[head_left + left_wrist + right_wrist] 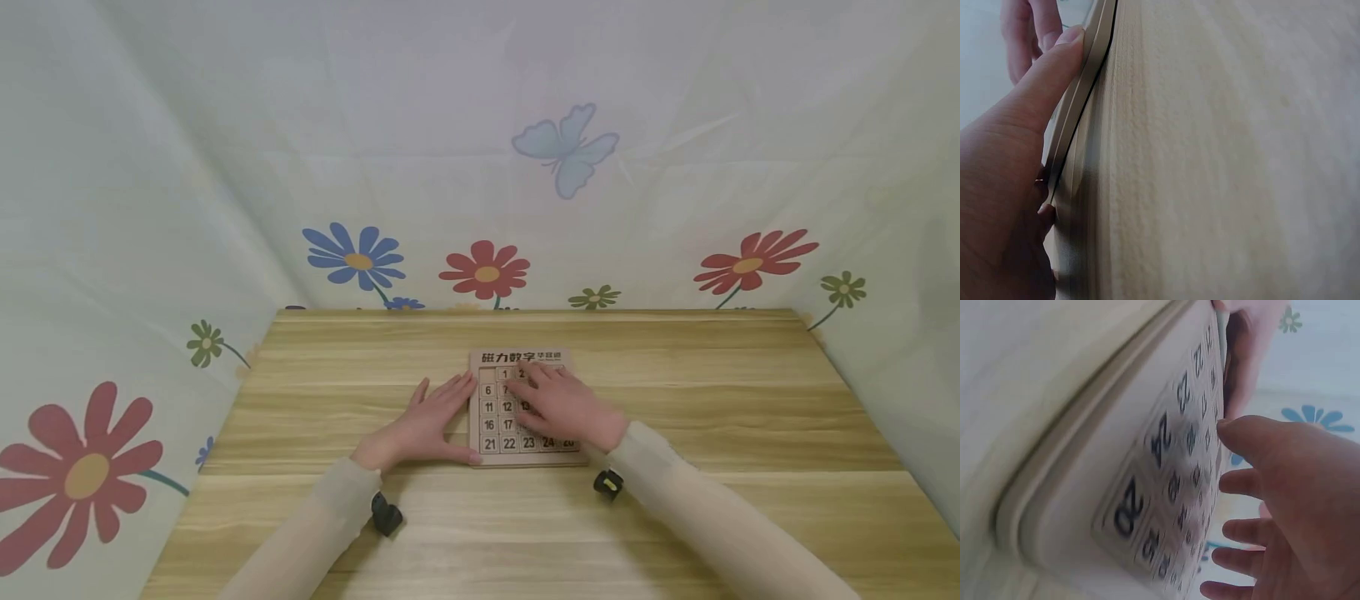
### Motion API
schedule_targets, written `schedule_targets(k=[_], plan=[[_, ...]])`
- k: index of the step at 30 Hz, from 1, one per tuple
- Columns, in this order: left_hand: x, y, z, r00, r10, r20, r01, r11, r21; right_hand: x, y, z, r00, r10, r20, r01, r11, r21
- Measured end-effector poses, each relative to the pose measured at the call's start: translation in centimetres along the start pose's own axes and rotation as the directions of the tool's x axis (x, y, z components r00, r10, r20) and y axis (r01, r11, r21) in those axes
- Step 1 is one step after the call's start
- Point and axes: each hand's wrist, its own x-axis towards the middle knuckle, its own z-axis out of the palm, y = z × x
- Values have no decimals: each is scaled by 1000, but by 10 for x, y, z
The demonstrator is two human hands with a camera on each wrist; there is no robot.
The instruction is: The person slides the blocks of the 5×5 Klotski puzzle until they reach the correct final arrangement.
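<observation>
A wooden sliding number puzzle (532, 458) lies flat on the table, with Chinese lettering along its top and numbered tiles in rows. The top-left slot (487, 375) holds no tile, and tile 1 (505, 374) sits just right of it. My left hand (431, 425) rests against the puzzle's left edge, fingers stretched along it and thumb at the lower-left corner. Over the upper and middle tiles spreads my right hand (566, 404), hiding several at the right. In the right wrist view its fingers (1244, 481) are extended at the tiles; contact is hard to tell. Tile 20 (1129, 506) shows close up.
The wood-grain table (712, 400) extends around the puzzle on all sides. A pale curtain with printed flowers (486, 271) and a butterfly (567, 152) hangs behind and to the sides. Each wrist wears a small black camera (608, 484).
</observation>
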Motion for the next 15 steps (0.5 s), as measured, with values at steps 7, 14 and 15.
schedule_targets(k=[7,14,15], plan=[[-1,-1,0,1000,-11,7,11,1000,1,-4,11,0,1000,15,-16,-15,1000,-6],[-1,-1,-1,1000,-4,6,4,1000,2,3,9,1,1000,14,7,-14,1000,4],[-1,0,-1,1000,-2,6,2,1000,-2,4,8,2,1000,15,11,-15,1000,9]])
